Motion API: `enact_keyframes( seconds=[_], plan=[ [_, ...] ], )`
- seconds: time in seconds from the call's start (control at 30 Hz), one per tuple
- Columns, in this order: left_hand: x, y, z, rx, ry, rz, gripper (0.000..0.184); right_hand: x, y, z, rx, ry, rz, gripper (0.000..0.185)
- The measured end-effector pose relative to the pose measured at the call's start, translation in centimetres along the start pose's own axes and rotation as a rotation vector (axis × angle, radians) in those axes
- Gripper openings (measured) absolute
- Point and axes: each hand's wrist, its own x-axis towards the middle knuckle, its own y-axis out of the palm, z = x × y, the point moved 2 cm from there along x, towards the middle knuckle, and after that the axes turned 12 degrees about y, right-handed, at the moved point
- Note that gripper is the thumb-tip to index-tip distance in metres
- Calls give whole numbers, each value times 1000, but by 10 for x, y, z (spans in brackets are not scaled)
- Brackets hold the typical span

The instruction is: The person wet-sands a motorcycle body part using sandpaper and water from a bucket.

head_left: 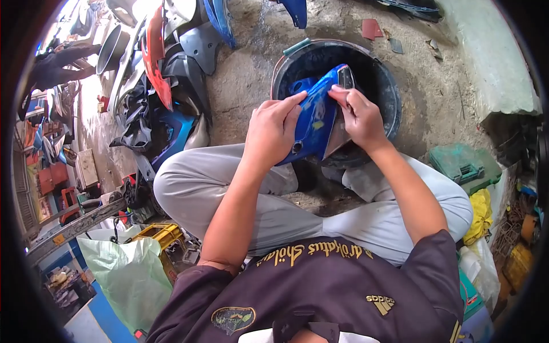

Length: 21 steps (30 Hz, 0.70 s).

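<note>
A blue motorcycle fairing panel (pixel 315 117) with scuffed, lighter patches is tilted over a black bucket (pixel 391 86). My left hand (pixel 273 130) grips its left side, the index finger stretched along the upper surface. On the panel's right edge rests my right hand (pixel 363 119), fingers pinched together. A small reddish-brown piece, apparently sandpaper, shows in part under those fingertips; the fingers cover most of it. Behind the panel, another blue part (pixel 302 86) shows inside the bucket. The bucket's bottom is hidden.
Red (pixel 372 29) and grey sheet scraps (pixel 396 46) lie on the concrete floor beyond the bucket. Fairings, including a red one (pixel 153 54), are piled at left. A green tool case (pixel 457 166) and yellow cloth (pixel 479 216) are at right, a pale plastic bag (pixel 127 277) at lower left.
</note>
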Motion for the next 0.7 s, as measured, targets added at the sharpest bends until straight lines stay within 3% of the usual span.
enact_keyframes(
  seconds=[0.13, 0.2, 0.23, 0.27, 0.37, 0.4, 0.47, 0.5, 0.53, 0.63, 0.7],
  plan=[
    [1, 1, 2, 3, -3, 29, 34, -22, 18, 68, 35, -295, 124, 24],
    [0, -1, 1, -19, -16, 27, 34, -9, 7, 38, -50, -298, 105, 23],
    [1, -1, 1, -43, -31, 29, 35, -3, 4, 17, -64, -38, 65, 21],
    [0, -1, 1, -37, -41, 38, 35, 3, -3, 9, -46, -1, 11, 24],
    [1, -1, 0, -29, -55, 62, 35, -20, 11, 53, -50, -266, 70, 31],
    [1, -2, 0, -32, -55, 69, 36, -29, 13, 56, 26, -284, 184, 30],
    [1, -3, 0, -44, -49, 85, 37, -17, 2, 20, 7, -301, 158, 24],
    [1, -4, -1, -54, -47, 92, 39, -8, 0, 13, -62, -79, 27, 22],
    [-1, -3, -2, -66, -49, 98, 41, -2, -4, 10, -17, -11, 20, 24],
    [-10, -1, 3, -24, -81, 104, 47, -18, 10, 52, -22, -273, 113, 32],
    [-11, -9, 2, 54, -117, 177, 53, -9, 1, 32, -34, -178, 111, 26]
  ],
)
